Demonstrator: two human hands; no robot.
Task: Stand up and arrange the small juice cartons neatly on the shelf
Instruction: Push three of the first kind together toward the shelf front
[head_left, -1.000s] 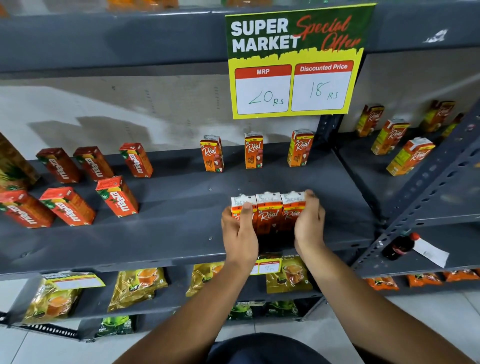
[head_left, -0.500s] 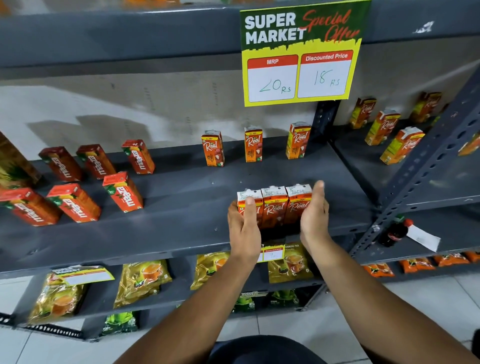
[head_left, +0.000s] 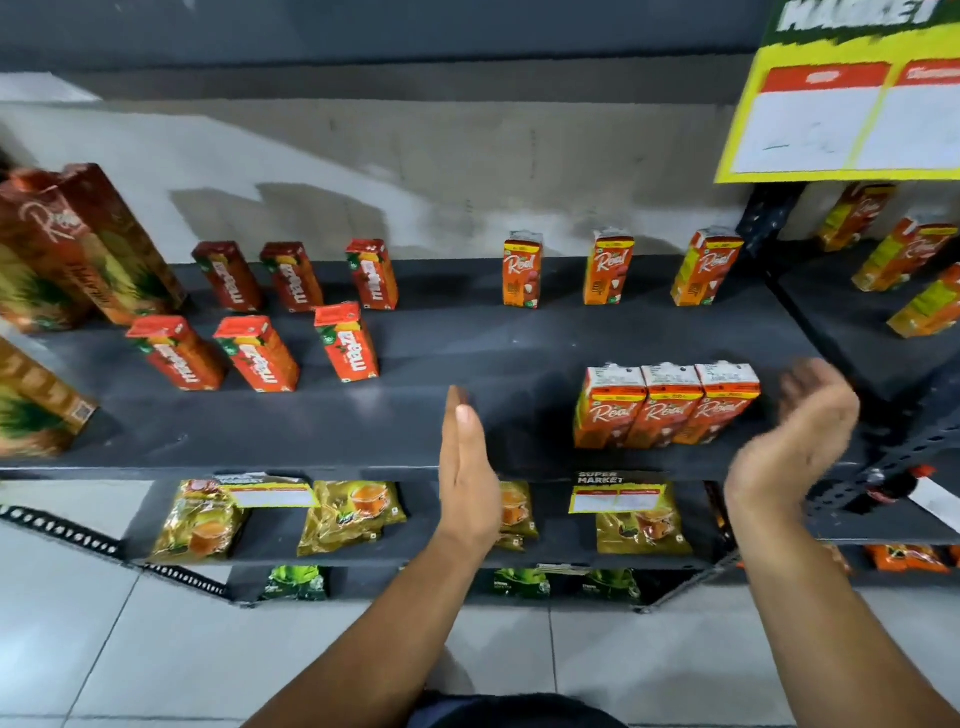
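Observation:
Three small orange Real juice cartons (head_left: 667, 405) stand upright and pressed together near the front of the dark grey shelf (head_left: 415, 447). My left hand (head_left: 467, 473) is flat and open, well left of them, touching nothing. My right hand (head_left: 795, 441) hovers open just right of the row, blurred, apart from the cartons. Three more small Real cartons (head_left: 602, 267) stand spaced along the back. Several red Maaza cartons (head_left: 254, 353) stand in two rows on the left half of the shelf.
Large Real cartons (head_left: 67, 244) stand at the far left. A yellow price sign (head_left: 841, 104) hangs at the upper right. The neighbouring shelf (head_left: 831, 312) on the right holds more small cartons. Tea pouches (head_left: 353, 514) lie on the shelf below.
Both hands have let go of the three-carton row and moved apart, the left one far to the left. The camera has swung left and closer to the shelf.

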